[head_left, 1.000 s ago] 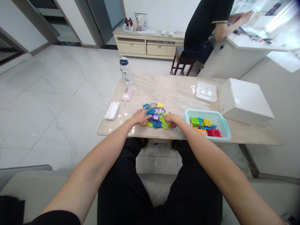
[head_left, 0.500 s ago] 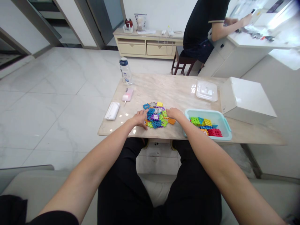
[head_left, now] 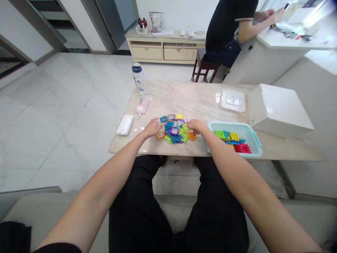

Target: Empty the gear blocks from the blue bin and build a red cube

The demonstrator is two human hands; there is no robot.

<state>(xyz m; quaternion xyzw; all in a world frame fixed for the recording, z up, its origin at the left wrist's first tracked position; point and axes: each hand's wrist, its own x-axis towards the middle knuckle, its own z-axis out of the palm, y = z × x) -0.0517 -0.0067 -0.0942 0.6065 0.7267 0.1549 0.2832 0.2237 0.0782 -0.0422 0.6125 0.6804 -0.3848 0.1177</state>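
A seated person leans over a low marble-look table [head_left: 195, 96], both bare forearms stretched out to a heap of bright interlocking plastic tiles [head_left: 176, 132] near the front edge. The left hand [head_left: 152, 127] lies palm-down at the heap's left side, fingers loosely apart and extended, their tips beside an orange tile [head_left: 159, 135] that sits a little out from the rest. The right hand [head_left: 196, 125] arches over the heap's right side with its fingers curled down onto the pieces. Whether they pinch one tile or only rest on it cannot be told from this view.

With one hand on each flank, the loose pieces sit penned between them and within easy reach, which seems to be why the hands bracket the heap rather than hover above it.

Just to the right of the right wrist stands a teal bin [head_left: 259, 144] with more tiles in green, yellow, blue and red. It is close enough to serve the right hand. Its likely cover, a clear lid [head_left: 232, 100], lies behind it and out of the way, next to a white box [head_left: 279, 109].

On the table's left half, apart from the heap, are a white case [head_left: 125, 124], a small pink object [head_left: 142, 105] and a water bottle [head_left: 139, 78] at the far corner. Beyond the table another person [head_left: 226, 24] sits on a stool [head_left: 205, 69], arms on a white counter [head_left: 286, 44] — their hands are nowhere near the tiles.
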